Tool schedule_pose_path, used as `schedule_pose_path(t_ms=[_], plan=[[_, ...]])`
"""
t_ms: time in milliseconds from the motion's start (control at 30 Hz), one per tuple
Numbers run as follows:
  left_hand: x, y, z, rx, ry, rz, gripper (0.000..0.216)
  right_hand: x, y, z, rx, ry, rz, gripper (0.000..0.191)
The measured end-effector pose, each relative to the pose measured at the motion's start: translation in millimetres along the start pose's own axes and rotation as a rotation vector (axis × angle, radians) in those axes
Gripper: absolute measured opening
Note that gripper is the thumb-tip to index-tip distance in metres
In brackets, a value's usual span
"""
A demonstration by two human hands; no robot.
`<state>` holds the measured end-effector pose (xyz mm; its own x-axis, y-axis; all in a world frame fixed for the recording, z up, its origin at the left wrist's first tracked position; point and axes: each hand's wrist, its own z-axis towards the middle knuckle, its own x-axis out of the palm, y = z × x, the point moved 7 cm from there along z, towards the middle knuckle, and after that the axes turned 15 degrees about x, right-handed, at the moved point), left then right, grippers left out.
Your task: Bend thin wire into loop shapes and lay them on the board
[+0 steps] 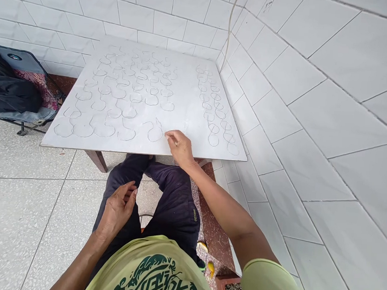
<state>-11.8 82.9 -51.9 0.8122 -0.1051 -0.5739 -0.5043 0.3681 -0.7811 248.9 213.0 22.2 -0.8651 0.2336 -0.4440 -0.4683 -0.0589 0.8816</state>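
Observation:
A white board [186,109] lies flat on a low wooden stand in front of me. Several bent wire loops [124,91] are laid out on it in rows, with a second column of wire loops [216,107] near its right edge. My right hand [179,146] rests at the board's near edge, its fingers pinched together beside the nearest wire loop [153,131]; whether they grip that wire I cannot tell. My left hand [118,208] rests on my left thigh, fingers loosely curled and nothing seen in it.
A white tiled wall [315,105] runs close along the right side. A folding chair with dark clothes [15,88] stands at the left. I sit on a reddish bench [213,235]; the floor is speckled tile [17,203]. A thin cord [231,24] hangs down the corner.

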Motion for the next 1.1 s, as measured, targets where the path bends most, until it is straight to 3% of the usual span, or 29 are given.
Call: schedule_pose_path(t_ms=[133, 333, 433, 533, 600, 733, 900, 1100], plan=[[6.0, -9.2, 9.5, 0.017, -0.002, -0.023, 0.043, -8.3, -26.6, 12.6, 0.262, -0.104, 0.436, 0.021], [9.5, -16.7, 8.5, -0.003, -0.005, -0.097, 0.043, -9.0, -38.8, 15.0, 0.403, -0.093, 0.808, 0.024], [0.5, -41.3, 33.7, 0.094, -0.045, -0.034, 0.039, -4.8, -37.6, 11.0, 0.429, -0.053, 0.846, 0.025], [-4.4, -72.4, 80.0, 0.266, -0.123, 0.106, 0.037, 0.0, -34.6, 6.8, 0.446, -0.036, 0.867, 0.026], [1.9, -84.5, 113.7, 0.334, -0.135, 0.231, 0.040, 2.3, -32.2, 4.6, 0.457, -0.037, 0.889, 0.026], [27.6, -84.9, 163.1, 0.320, -0.019, 0.446, 0.039, 3.9, -26.1, 3.4, 0.441, -0.022, 0.948, 0.027], [42.5, -78.0, 176.0, 0.299, 0.113, 0.590, 0.032, 5.6, -26.5, 6.5, 0.449, -0.040, 0.958, 0.025], [39.3, -79.9, 169.4, 0.374, 0.132, 0.666, 0.033, 12.2, -32.8, 21.0, 0.432, -0.156, 0.931, 0.019]])
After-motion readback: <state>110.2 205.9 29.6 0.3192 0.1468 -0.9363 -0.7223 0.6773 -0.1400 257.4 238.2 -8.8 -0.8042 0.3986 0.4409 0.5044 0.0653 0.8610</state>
